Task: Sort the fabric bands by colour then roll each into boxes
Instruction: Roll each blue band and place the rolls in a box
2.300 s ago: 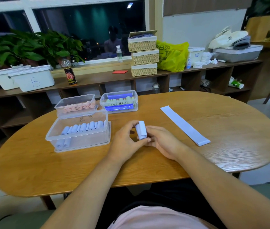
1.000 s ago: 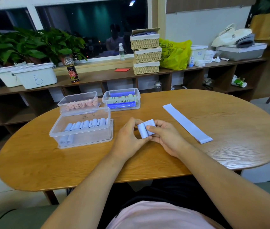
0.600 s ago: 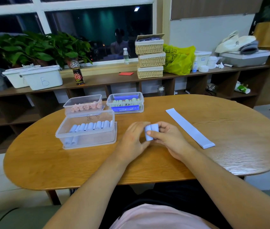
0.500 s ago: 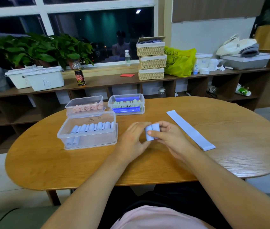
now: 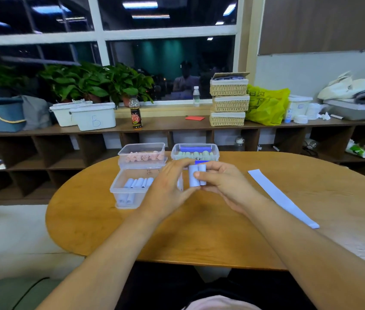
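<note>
The left hand (image 5: pixel 168 189) and right hand (image 5: pixel 224 186) both hold a pale blue rolled band (image 5: pixel 196 177) just above the table (image 5: pixel 199 233). The rolling looks almost done. Next, it should go into the near box (image 5: pixel 118 195) with rolls like it. One flat band (image 5: pixel 282 198) lies on the right.

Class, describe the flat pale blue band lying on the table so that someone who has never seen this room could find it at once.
Start at the oval wooden table. Right of the right hand lies the flat band, a long pale blue strip set diagonally. It alone is unrolled: the left hand and right hand hold a rolled band, and the clear boxes hold rolls.
</note>
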### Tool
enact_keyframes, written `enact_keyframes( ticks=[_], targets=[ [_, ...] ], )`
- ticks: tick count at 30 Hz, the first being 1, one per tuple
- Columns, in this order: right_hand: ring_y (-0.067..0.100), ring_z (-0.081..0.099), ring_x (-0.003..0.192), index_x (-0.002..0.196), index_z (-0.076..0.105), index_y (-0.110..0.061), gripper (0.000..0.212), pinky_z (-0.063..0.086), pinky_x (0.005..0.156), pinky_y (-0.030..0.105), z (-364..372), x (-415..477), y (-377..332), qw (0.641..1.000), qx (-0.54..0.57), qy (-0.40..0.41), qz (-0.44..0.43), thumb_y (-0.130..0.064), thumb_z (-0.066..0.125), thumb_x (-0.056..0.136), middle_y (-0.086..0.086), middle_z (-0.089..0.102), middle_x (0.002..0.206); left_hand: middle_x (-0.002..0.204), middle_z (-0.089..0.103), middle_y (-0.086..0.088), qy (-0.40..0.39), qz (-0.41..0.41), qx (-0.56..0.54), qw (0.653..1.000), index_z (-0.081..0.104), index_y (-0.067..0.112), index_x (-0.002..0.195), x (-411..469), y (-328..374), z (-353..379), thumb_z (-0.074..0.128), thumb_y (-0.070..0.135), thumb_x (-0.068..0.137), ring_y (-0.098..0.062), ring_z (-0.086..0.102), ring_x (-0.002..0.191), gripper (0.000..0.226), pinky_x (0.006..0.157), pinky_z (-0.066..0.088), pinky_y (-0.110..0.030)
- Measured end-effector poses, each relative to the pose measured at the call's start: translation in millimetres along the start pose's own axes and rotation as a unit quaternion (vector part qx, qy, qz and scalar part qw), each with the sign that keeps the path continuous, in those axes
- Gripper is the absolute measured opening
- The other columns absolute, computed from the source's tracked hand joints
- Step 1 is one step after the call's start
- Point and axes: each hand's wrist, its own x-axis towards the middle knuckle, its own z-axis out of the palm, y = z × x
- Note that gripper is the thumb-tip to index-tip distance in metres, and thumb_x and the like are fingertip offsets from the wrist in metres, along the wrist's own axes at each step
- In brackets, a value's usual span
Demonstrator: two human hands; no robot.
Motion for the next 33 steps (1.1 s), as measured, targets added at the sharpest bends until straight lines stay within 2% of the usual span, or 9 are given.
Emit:
enact_keyframes(
  ticks=[5, 11, 15, 18, 22, 25, 27, 29, 33],
  targets=[
    [0.023, 0.078, 0.103, 0.114, 0.077, -0.012, 0.026, 0.063, 0.092, 0.036, 44, 25, -2, 0.999, -0.049, 0.004, -0.002, -0.011, 0.084, 0.089, 0.006, 0.08, 0.107, 0.132, 0.064, 0.01, 0.016, -0.022, 0.018, 0.999, 0.06, 0.022, 0.134, -4, -26, -35, 0.086, 0.036, 0.089, -0.01, 0.059, 0.123, 0.054, 0.101, 0.05, -0.027],
    [0.017, 0.078, 0.086, 0.118, 0.073, -0.014, 0.034, 0.064, 0.076, 0.03, 94, 65, -13, 0.996, -0.092, -0.002, 0.008, -0.008, 0.086, 0.087, 0.008, 0.08, 0.101, 0.143, 0.057, 0.017, 0.058, -0.044, 0.039, 0.997, 0.056, 0.021, 0.143, -22, -69, -87, 0.079, 0.028, 0.095, -0.002, 0.051, 0.135, 0.054, 0.112, 0.04, -0.021],
    [0.029, 0.081, 0.08, 0.118, 0.063, -0.008, 0.034, 0.064, 0.065, 0.031, 121, 90, -18, 0.993, -0.101, 0.008, 0.053, 0.001, 0.08, 0.09, 0.018, 0.07, 0.118, 0.138, 0.057, 0.014, 0.147, -0.172, 0.047, 0.973, 0.056, 0.029, 0.141, -64, -106, -105, 0.054, 0.027, 0.103, -0.004, 0.05, 0.132, 0.038, 0.107, 0.038, -0.015],
    [0.031, 0.08, 0.073, 0.097, 0.062, -0.007, 0.017, 0.066, 0.066, 0.034, 139, 111, -15, 0.988, -0.127, -0.004, 0.086, 0.002, 0.076, 0.092, 0.023, 0.075, 0.103, 0.135, 0.056, 0.015, 0.152, -0.227, 0.032, 0.961, 0.06, 0.035, 0.129, -86, -125, -91, 0.043, 0.019, 0.102, -0.002, 0.048, 0.132, 0.037, 0.111, 0.038, -0.024],
    [0.028, 0.078, 0.074, 0.09, 0.067, -0.003, 0.013, 0.067, 0.074, 0.037, 157, 138, 3, 0.964, -0.232, -0.005, 0.132, -0.006, 0.079, 0.091, 0.015, 0.073, 0.073, 0.139, 0.055, 0.008, 0.137, -0.275, 0.006, 0.952, 0.069, 0.03, 0.119, -86, -143, -82, 0.038, 0.033, 0.107, -0.006, 0.046, 0.136, 0.034, 0.115, 0.033, -0.025],
    [0.018, 0.063, 0.066, 0.08, 0.062, -0.009, 0.021, 0.052, 0.056, 0.021, 166, 141, 11, 0.907, -0.351, -0.056, 0.225, -0.014, 0.073, 0.097, 0.007, 0.066, 0.077, 0.138, 0.056, 0.007, 0.11, -0.274, -0.004, 0.955, 0.071, 0.02, 0.125, -85, -140, -81, 0.041, 0.03, 0.114, 0.009, 0.046, 0.128, 0.034, 0.111, 0.033, -0.013],
    [0.019, 0.059, 0.075, 0.084, 0.062, -0.012, 0.018, 0.048, 0.067, 0.027, 170, 145, 15, 0.853, -0.444, -0.095, 0.256, -0.017, 0.075, 0.095, 0.005, 0.065, 0.092, 0.134, 0.056, 0.009, 0.098, -0.265, 0.003, 0.959, 0.072, 0.019, 0.122, -85, -140, -81, 0.043, 0.026, 0.114, 0.018, 0.044, 0.121, 0.031, 0.1, 0.03, 0.0],
    [0.022, 0.066, 0.09, 0.094, 0.065, -0.009, 0.013, 0.05, 0.076, 0.032, 175, 144, 14, 0.804, -0.51, -0.134, 0.275, -0.017, 0.075, 0.095, 0.008, 0.067, 0.107, 0.133, 0.055, 0.011, 0.094, -0.263, 0.001, 0.96, 0.072, 0.021, 0.121, -84, -141, -80, 0.044, 0.027, 0.114, 0.015, 0.045, 0.123, 0.03, 0.097, 0.029, 0.001],
    [0.024, 0.057, 0.097, 0.138, 0.062, -0.01, 0.043, 0.042, 0.088, 0.035, 185, 143, 9, 0.715, -0.636, -0.173, 0.232, -0.028, 0.07, 0.1, 0.008, 0.057, 0.12, 0.132, 0.057, 0.011, 0.107, -0.262, -0.018, 0.959, 0.072, 0.026, 0.122, -86, -143, -81, 0.047, 0.027, 0.114, 0.009, 0.05, 0.123, 0.026, 0.099, 0.033, -0.002]
  ],
)
